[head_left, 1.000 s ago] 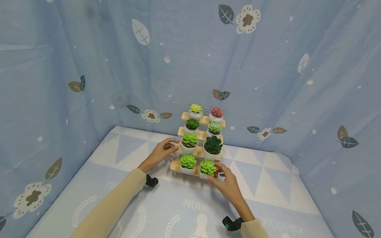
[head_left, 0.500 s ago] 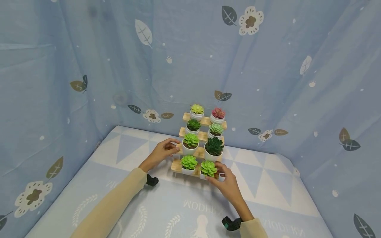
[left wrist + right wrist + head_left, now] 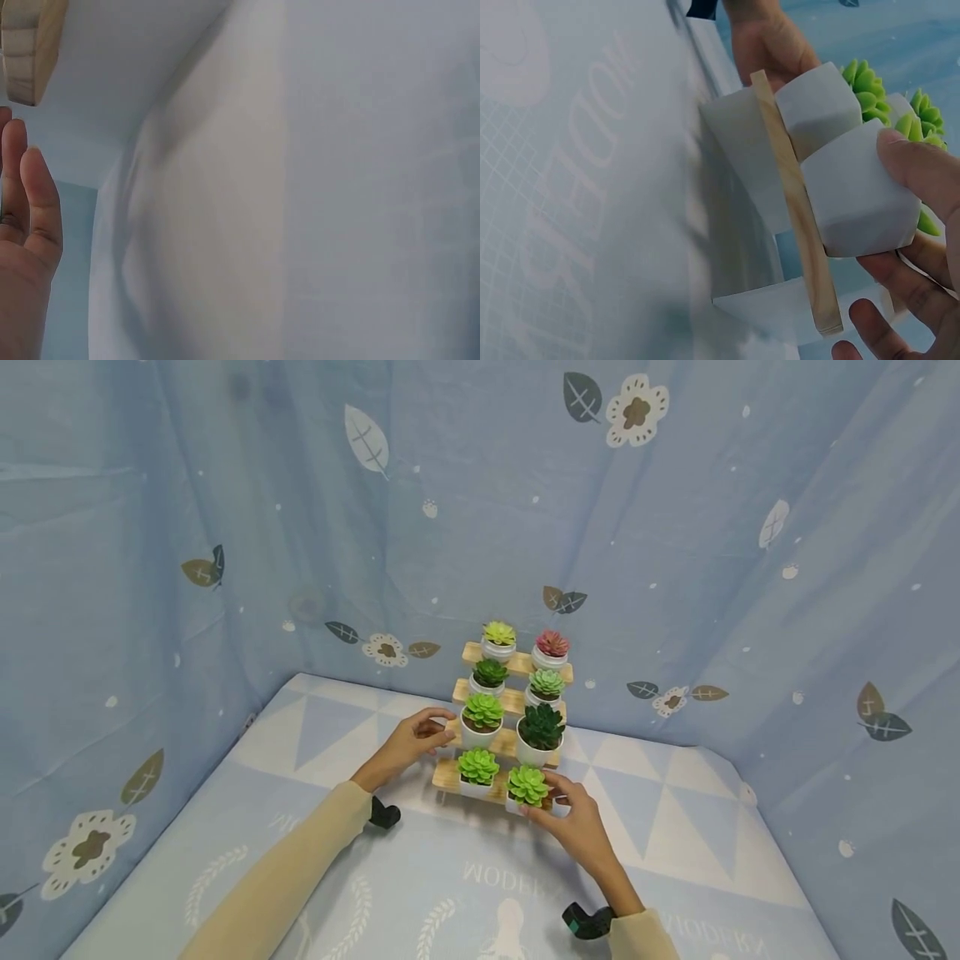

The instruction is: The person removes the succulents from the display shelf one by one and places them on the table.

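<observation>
A tiered wooden plant stand (image 3: 491,783) holds small potted succulents, two to each board. My right hand (image 3: 576,822) grips the bright green potted succulent (image 3: 527,787) at the right of the lowest board. In the right wrist view, thumb and fingers press either side of its white pot (image 3: 859,199), whose base is right at the board. Beside the stand's left side, my left hand (image 3: 408,743) has its thumb and forefinger at the end of the second board from the bottom. In the left wrist view its other fingers (image 3: 41,187) are loosely extended below a wooden board end (image 3: 22,60).
Another bright green succulent (image 3: 477,768) stands left on the lowest board. Higher up are a large dark green succulent (image 3: 540,731) and a red one (image 3: 552,645). A patterned cloth (image 3: 360,877) covers the table, and a blue curtain (image 3: 480,510) hangs close behind the stand.
The whole scene has shifted slightly in the head view. Both hands keep their places at the stand, the right still on the pot.
</observation>
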{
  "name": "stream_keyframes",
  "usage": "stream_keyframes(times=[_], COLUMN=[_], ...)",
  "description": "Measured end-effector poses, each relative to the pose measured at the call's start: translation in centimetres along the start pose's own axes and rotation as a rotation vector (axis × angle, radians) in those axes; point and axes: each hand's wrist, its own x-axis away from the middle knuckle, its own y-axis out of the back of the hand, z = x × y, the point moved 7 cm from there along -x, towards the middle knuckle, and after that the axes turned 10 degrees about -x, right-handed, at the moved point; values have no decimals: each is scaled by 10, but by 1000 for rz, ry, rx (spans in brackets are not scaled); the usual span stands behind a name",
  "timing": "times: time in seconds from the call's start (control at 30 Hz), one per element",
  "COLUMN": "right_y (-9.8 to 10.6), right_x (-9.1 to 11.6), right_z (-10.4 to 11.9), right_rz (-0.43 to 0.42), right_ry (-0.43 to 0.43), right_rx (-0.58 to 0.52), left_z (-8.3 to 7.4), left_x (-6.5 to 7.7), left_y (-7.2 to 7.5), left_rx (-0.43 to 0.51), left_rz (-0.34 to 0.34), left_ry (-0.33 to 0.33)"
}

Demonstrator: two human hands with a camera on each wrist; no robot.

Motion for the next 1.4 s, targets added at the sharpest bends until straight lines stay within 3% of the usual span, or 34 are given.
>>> stream_keyframes(times=[0.23,0.63,0.9,1.4], right_y=[3,15,29,63], right_x=[2,9,16,41], right_z=[-2,-8,-9,-27], right_rz=[18,16,-2,-42], right_ry=[-21,-48,-56,-163], right_rx=[-48,-44,-40,-76], left_z=[2,0,-6,-2], left_x=[1,1,3,2], left_y=[0,-3,-2,0], left_rx=[-47,-6,-20,-56], left_rz=[-4,-28,-31,-60], left_ry=[-8,-37,-41,-74])
